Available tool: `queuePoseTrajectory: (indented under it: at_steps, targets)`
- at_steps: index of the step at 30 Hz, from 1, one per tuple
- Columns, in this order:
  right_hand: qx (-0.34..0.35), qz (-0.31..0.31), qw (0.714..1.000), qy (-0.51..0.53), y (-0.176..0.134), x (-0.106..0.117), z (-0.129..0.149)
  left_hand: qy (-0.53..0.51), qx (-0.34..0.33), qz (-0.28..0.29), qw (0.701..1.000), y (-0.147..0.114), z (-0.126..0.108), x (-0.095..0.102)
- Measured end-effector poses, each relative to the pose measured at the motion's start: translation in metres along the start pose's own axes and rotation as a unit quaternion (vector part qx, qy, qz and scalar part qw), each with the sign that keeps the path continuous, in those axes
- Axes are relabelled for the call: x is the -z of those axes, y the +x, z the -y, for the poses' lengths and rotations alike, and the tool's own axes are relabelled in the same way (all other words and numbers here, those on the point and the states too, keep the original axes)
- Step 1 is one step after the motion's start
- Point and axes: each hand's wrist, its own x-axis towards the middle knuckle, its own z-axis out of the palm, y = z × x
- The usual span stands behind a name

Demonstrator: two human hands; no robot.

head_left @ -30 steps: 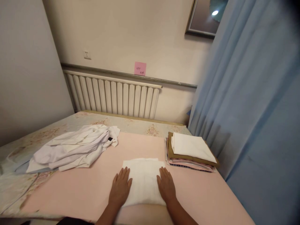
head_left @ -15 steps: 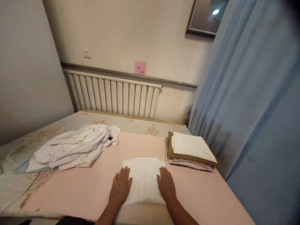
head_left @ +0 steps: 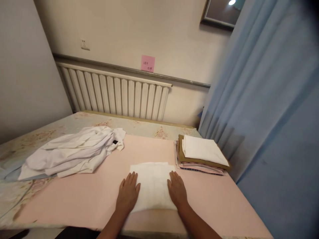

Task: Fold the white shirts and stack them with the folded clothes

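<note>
A folded white cloth (head_left: 153, 187) lies flat on the pink sheet (head_left: 82, 202) right in front of me. My left hand (head_left: 128, 192) rests palm down on its left edge, fingers stretched out and the thumb on the fabric. On the opposite edge lies my right hand (head_left: 177, 188), also flat with straight fingers. Neither hand grasps anything. Further off to the right sits a stack of folded clothes (head_left: 204, 151), with a white piece on top of a brown one. To the left is a loose heap of white garments (head_left: 74, 152).
The pink sheet covers part of a bed with a floral cover (head_left: 161, 132). A radiator (head_left: 117, 93) runs along the wall behind it, with a pink note (head_left: 148, 63) above. A blue curtain (head_left: 249, 99) hangs on the right, close beside the stack.
The whole view has shifted slightly, so things sit a little higher in the picture. Both hands stay flat on the white cloth's edges, nearly unmoved against it.
</note>
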Motion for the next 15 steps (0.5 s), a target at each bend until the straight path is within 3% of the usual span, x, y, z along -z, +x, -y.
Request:
queuePoseTrajectory:
  at_steps: [9,15]
  targets:
    - [-0.024,0.022,0.999,0.017,0.002,0.001,0.001,-0.114,0.072,0.001,0.991,0.032,0.026,-0.003]
    - [-0.038,0.045,0.998,0.022,0.002,0.005,0.001,-0.272,0.157,0.015,0.949,0.047,0.043,0.003]
